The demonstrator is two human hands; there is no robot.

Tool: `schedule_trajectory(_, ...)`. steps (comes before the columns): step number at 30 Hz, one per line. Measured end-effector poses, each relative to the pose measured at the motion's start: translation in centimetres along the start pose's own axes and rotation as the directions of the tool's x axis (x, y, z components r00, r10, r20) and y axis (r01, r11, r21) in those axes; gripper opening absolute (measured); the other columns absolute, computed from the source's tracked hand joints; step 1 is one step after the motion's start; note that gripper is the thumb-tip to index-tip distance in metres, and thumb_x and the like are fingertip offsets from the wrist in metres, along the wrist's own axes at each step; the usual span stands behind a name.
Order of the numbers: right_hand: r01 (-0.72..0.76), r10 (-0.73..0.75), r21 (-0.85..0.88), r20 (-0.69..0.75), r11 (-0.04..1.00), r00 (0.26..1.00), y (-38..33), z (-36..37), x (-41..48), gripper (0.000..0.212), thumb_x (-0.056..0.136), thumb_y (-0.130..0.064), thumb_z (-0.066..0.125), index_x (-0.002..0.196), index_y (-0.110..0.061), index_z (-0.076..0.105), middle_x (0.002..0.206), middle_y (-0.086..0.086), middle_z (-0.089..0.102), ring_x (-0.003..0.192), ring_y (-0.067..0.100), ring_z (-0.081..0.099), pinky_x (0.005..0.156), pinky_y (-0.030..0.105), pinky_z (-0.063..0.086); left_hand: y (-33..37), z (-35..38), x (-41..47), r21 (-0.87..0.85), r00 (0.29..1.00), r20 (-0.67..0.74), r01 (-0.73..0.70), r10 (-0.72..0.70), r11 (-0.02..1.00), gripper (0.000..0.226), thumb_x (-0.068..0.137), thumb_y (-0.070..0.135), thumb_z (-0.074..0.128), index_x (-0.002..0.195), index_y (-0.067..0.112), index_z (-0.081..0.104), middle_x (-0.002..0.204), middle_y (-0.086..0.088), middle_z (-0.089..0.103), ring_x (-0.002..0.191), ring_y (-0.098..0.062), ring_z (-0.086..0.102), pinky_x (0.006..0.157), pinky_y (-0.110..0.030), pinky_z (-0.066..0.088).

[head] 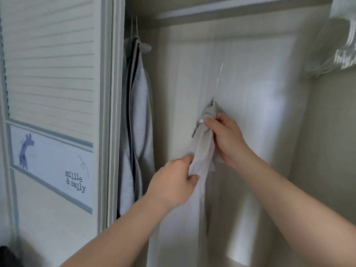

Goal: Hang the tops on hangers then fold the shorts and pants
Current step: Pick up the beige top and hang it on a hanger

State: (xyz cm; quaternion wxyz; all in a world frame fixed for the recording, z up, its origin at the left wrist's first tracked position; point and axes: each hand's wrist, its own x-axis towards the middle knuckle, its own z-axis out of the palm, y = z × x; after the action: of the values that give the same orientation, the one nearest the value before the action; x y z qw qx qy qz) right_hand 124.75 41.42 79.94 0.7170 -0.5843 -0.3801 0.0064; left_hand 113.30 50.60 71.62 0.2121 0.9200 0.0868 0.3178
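Observation:
A pale beige top hangs edge-on from a thin white hanger inside the open wardrobe, below the rail. My right hand pinches the top near its collar, beside a small white button. My left hand grips the fabric lower down, on its left edge. The cloth falls straight down below my hands. The hanger's hook tilts up to the right and is held below the rail.
Other garments, white and grey with dark stripes, hang at the wardrobe's left side. Several empty hangers cluster at the upper right. The louvred door with a giraffe picture stands open at the left.

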Motion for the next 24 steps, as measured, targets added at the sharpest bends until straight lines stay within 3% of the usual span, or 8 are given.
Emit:
schedule_trajectory(3,0.075,-0.075,-0.007,0.016,0.997,0.997,-1.1,-0.5,4.9,0.007,0.098,-0.01,0.057,0.098,-0.004,0.062,0.092,0.016,0.063,0.084,0.025,0.06,0.077,0.038,0.051,-0.1,-0.7,4.7,0.012,0.998,-0.064,-0.018,0.019,1.0,0.017,0.096,0.026,0.055,0.112,0.021,0.055,0.088,-0.007,0.062,0.089,-0.033,0.062,0.069,-0.036,0.05)
schedule_trajectory(5,0.134,-0.134,-0.014,0.011,0.991,0.991,-2.0,-0.8,8.2,0.008,0.097,-0.009,0.057,0.093,-0.002,0.06,0.089,0.017,0.059,0.081,0.025,0.057,0.074,0.037,0.046,-0.1,-1.2,7.5,0.023,0.995,-0.095,-0.016,0.018,1.0,0.005,0.096,0.025,0.055,0.093,0.021,0.054,0.08,-0.003,0.058,0.088,-0.033,0.061,0.061,-0.032,0.039)
schedule_trajectory(7,0.18,-0.18,-0.015,0.007,0.983,0.984,-3.2,-1.0,11.4,0.014,0.096,-0.009,0.058,0.094,0.005,0.06,0.088,0.017,0.057,0.081,0.025,0.055,0.074,0.037,0.044,0.2,-1.9,10.3,0.078,0.992,-0.121,-0.013,0.022,0.997,0.03,0.096,0.026,0.055,0.071,0.025,0.037,0.066,0.005,0.043,0.083,-0.034,0.059,0.06,-0.034,0.036)
schedule_trajectory(10,0.26,-0.259,-0.018,0.017,0.966,0.966,-5.3,-1.4,16.1,0.024,0.095,-0.009,0.06,0.101,0.014,0.059,0.085,0.016,0.058,0.079,0.024,0.056,0.073,0.035,0.044,1.1,-3.7,15.0,0.152,0.988,-0.15,-0.009,0.032,0.988,0.034,0.096,0.028,0.054,0.07,0.023,0.032,0.069,0.004,0.042,0.085,-0.035,0.058,0.065,-0.039,0.044)
schedule_trajectory(14,0.347,-0.346,-0.043,0.041,0.937,0.937,-8.3,-2.2,21.7,0.017,0.097,-0.011,0.059,0.08,-0.005,0.059,0.062,0.0,0.061,0.059,0.011,0.058,0.059,0.021,0.044,2.4,-6.1,20.6,0.214,0.977,-0.196,-0.042,0.085,0.976,0.012,0.097,0.032,0.051,0.092,0.021,0.053,0.093,-0.002,0.062,0.09,-0.031,0.061,0.08,-0.044,0.053)
schedule_trajectory(16,0.363,-0.362,-0.072,0.033,0.929,0.932,-9.6,-2.6,23.9,0.019,0.097,-0.014,0.059,0.079,-0.01,0.059,0.055,-0.007,0.059,0.053,0.007,0.056,0.053,0.02,0.043,3.0,-7.1,22.8,0.229,0.97,-0.221,-0.051,0.103,0.972,0.014,0.097,0.031,0.051,0.101,0.019,0.057,0.097,-0.002,0.065,0.091,-0.029,0.062,0.081,-0.044,0.053)
schedule_trajectory(21,0.336,-0.342,-0.152,-0.014,0.929,0.94,-12.1,-3.5,27.6,0.027,0.097,-0.016,0.058,0.07,-0.014,0.056,0.064,0.003,0.054,0.057,0.015,0.051,0.052,0.023,0.038,3.7,-9.4,26.6,0.288,0.945,-0.306,-0.023,0.115,0.957,0.025,0.097,0.025,0.052,0.076,0.019,0.039,0.079,-0.003,0.052,0.091,-0.038,0.058,0.075,-0.041,0.049)
schedule_trajectory(24,0.296,-0.301,-0.153,-0.014,0.943,0.954,-13.0,-3.6,28.5,0.02,0.096,-0.014,0.057,0.077,-0.01,0.056,0.069,0.009,0.05,0.059,0.018,0.049,0.05,0.023,0.034,3.8,-10.2,28.1,0.3,0.945,-0.308,-0.016,0.112,0.954,0.026,0.097,0.024,0.052,0.075,0.018,0.038,0.087,-0.008,0.057,0.095,-0.04,0.057,0.079,-0.042,0.05)
